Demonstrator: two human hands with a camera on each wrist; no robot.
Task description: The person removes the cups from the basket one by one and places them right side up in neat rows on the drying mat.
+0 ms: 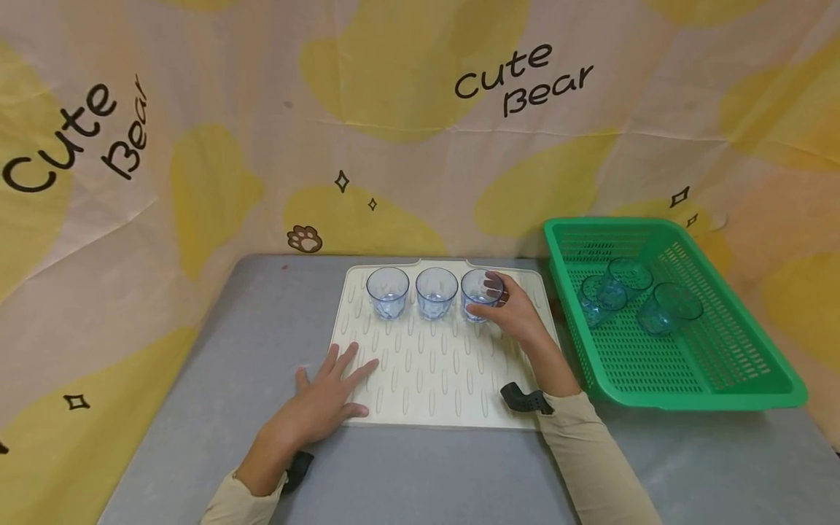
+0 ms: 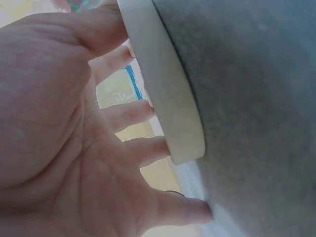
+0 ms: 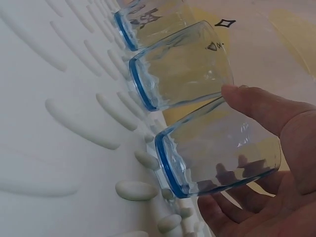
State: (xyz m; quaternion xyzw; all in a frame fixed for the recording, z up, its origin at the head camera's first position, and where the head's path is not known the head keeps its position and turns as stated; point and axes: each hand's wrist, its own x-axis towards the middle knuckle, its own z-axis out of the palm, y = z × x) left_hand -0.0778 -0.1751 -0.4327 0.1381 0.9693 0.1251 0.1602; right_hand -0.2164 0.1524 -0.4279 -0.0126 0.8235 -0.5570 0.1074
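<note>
Three clear bluish glass tumblers stand upright in a row at the back of a cream ridged mat (image 1: 420, 379): a left tumbler (image 1: 388, 293), a middle tumbler (image 1: 436, 293) and a right tumbler (image 3: 222, 153). My right hand (image 1: 515, 310) holds the right tumbler, thumb on the near side and fingers round the far side; its blue base is at the mat's surface. Spread fingers of my left hand (image 1: 321, 405) rest at the mat's front left corner. In the left wrist view, the palm of that hand faces the mat's pale edge (image 2: 168, 94).
A green plastic basket (image 1: 689, 399) stands to the right of the mat, with three more tumblers (image 1: 669, 310) lying tilted inside. Grey table surface (image 1: 262, 321) surrounds the mat. Behind it hangs a patterned yellow and pink cloth (image 1: 407, 182).
</note>
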